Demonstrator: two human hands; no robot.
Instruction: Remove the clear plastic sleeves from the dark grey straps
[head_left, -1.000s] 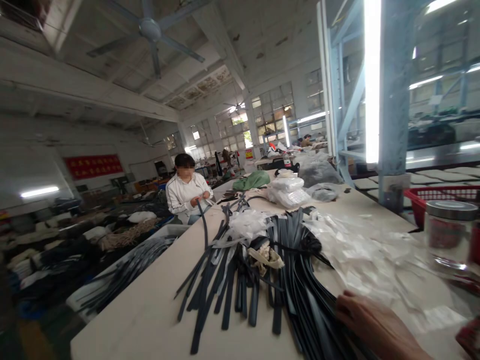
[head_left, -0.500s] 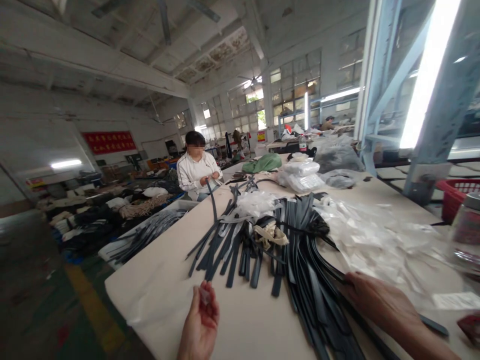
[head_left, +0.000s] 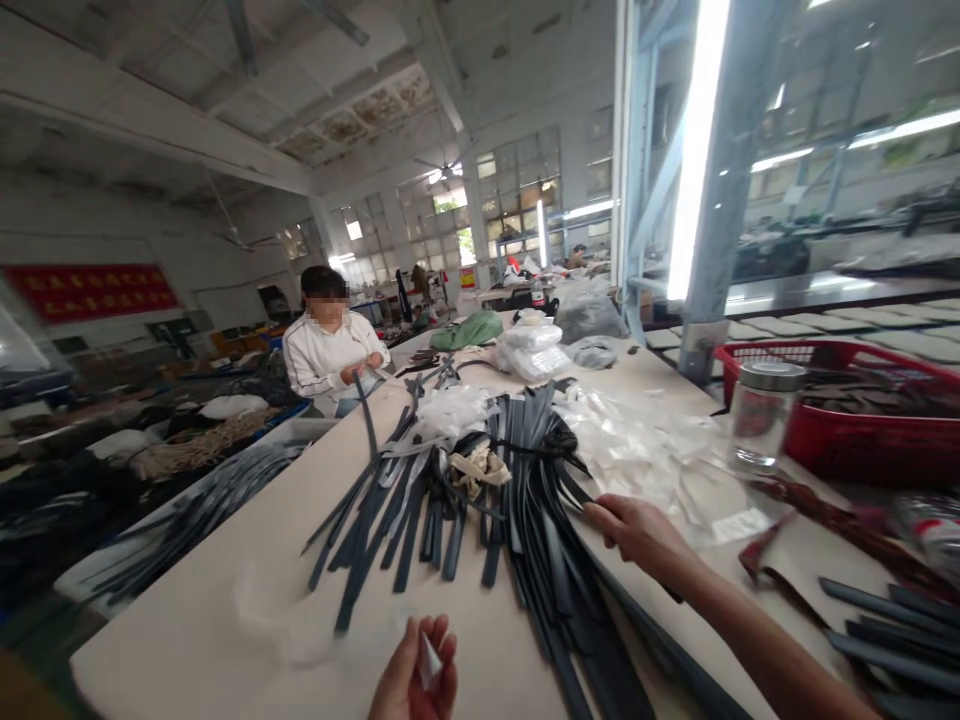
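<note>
At the lower middle, my left hand [head_left: 420, 665] has its fingers curled round a small piece of clear plastic [head_left: 430, 662]. My right hand [head_left: 637, 532] pinches a dark strip at the right side of a long bundle of dark strips [head_left: 551, 560] that runs toward me over the pale table [head_left: 225, 590]. Shorter dark strips [head_left: 409, 530] fan out left of the bundle. A cream cloth piece [head_left: 480, 470] and a crumpled clear plastic bag [head_left: 452, 412] lie on the strips.
Clear plastic bags [head_left: 637, 440] spread beyond my right hand. A glass jar [head_left: 763, 415] and a red basket [head_left: 877, 440] stand at the right, above more strips [head_left: 892, 635]. A person in white [head_left: 330, 340] sits across the table, near a white bin [head_left: 82, 580] of strips.
The view has turned to the right, bringing the red basket and the whole jar into sight. Both hands keep their closed grips.
</note>
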